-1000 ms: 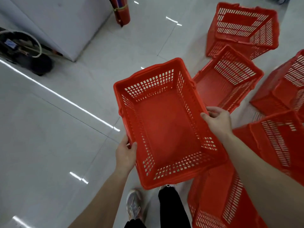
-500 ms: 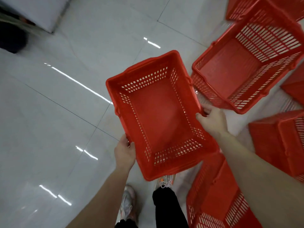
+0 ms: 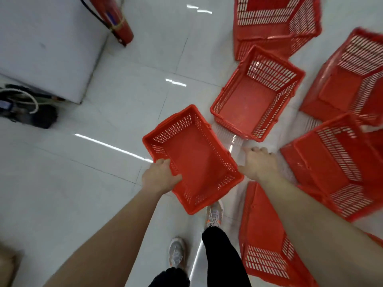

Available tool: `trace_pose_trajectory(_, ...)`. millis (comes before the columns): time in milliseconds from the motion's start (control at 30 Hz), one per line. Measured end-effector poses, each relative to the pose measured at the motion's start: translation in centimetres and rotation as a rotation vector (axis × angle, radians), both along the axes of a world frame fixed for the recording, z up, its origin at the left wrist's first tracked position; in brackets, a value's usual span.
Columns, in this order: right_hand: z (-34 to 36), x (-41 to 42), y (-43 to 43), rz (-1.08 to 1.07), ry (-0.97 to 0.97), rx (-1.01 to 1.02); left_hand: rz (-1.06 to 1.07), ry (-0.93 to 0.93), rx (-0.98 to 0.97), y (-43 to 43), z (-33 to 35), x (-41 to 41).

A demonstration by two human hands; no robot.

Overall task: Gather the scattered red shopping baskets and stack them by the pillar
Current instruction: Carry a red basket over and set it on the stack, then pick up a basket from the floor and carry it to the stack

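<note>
Your left hand (image 3: 160, 179) grips the long rim of one basket (image 3: 196, 158), held level above the floor (image 3: 83, 183). Your right hand (image 3: 260, 165) is off it, fingers loose, holding nothing. Likely light, stiff, smooth plastic: take the rim, not the slotted walls. Six in view: one held, five more baskets (image 3: 257, 100) scattered on the floor to your right.

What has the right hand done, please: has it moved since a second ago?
Yes. The right hand has left the rim of the held basket and moved right, toward the upright basket on the floor; only the left hand holds on.
</note>
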State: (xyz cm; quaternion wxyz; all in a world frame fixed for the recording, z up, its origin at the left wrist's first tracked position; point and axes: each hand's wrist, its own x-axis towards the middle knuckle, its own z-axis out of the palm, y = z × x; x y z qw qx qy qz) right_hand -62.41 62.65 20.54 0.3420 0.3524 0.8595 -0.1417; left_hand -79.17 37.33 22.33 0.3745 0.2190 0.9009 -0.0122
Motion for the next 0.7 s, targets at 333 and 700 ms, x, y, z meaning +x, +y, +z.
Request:
trace_pose_trajectory(333,24.1,13.2,-9.6,-0.382,0.175,0.147,-0.432,0.106,0.127,2.5,21.8,7.7)
trace_pose_trajectory(700,38.1,41.9,-28.2,-1.039,0.061,0.241,-1.046,0.208,0.261,-2.0,36.4,27.7)
